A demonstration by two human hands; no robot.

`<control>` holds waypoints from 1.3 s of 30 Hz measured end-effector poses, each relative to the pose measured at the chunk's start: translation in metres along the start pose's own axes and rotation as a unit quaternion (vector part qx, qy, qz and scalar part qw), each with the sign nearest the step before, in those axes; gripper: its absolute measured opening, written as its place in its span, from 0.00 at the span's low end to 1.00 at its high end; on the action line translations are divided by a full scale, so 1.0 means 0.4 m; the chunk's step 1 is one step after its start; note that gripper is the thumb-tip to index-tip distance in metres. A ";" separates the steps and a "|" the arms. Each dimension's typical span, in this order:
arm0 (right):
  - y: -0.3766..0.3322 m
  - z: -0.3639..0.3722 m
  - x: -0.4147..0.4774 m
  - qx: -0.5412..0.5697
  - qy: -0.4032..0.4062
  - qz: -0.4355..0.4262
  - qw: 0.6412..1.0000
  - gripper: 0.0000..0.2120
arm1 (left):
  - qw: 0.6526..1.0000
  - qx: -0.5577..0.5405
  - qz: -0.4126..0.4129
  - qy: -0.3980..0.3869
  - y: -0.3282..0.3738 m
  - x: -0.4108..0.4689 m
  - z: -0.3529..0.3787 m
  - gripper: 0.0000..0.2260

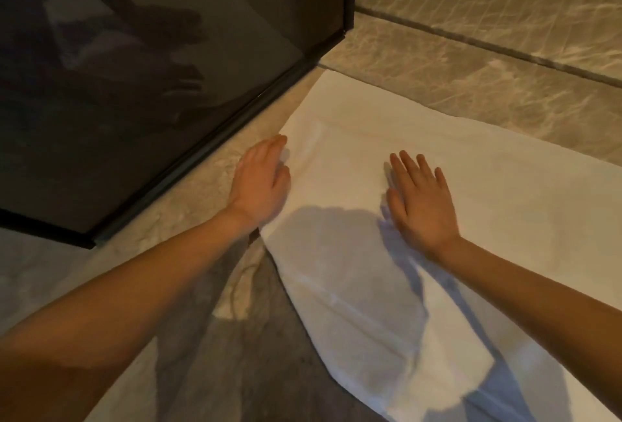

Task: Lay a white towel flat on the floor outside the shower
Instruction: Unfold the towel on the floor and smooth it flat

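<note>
Two flat palms [261, 182] [420, 202] on towel [505, 202]

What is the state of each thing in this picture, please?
White towel: spread on the floor, a few creases.
Left hand: open, at the towel's left edge.
Right hand: open, palm flat on the towel.
Shower glass panel: dark, upright, beside the towel.

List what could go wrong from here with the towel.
The left hand presses at the towel edge nearest the dark shower glass; pushing sideways could bunch it. Faint creases near the right hand may stay. The towel could slide on the smooth floor tile.
</note>
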State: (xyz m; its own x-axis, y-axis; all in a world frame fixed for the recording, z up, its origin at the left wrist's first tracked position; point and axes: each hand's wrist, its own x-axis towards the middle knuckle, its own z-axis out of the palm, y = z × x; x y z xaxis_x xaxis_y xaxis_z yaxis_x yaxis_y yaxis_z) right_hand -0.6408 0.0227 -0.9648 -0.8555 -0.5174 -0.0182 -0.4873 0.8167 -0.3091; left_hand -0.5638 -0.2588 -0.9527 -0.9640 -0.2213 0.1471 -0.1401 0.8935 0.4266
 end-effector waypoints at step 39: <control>-0.212 0.146 -0.035 -0.008 -0.045 -0.126 0.991 0.26 | 0.976 -0.118 -0.141 -0.113 -0.095 -0.014 -0.222 0.07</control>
State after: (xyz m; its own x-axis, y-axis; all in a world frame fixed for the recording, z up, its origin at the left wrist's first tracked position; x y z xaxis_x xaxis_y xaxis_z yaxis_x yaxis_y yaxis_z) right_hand -0.5775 -0.0542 -0.9938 -0.6872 -0.7260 -0.0263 -0.6873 0.6615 -0.3002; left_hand -0.5328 -0.3260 -0.8907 -0.9237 -0.3292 -0.1959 -0.3768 0.6887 0.6195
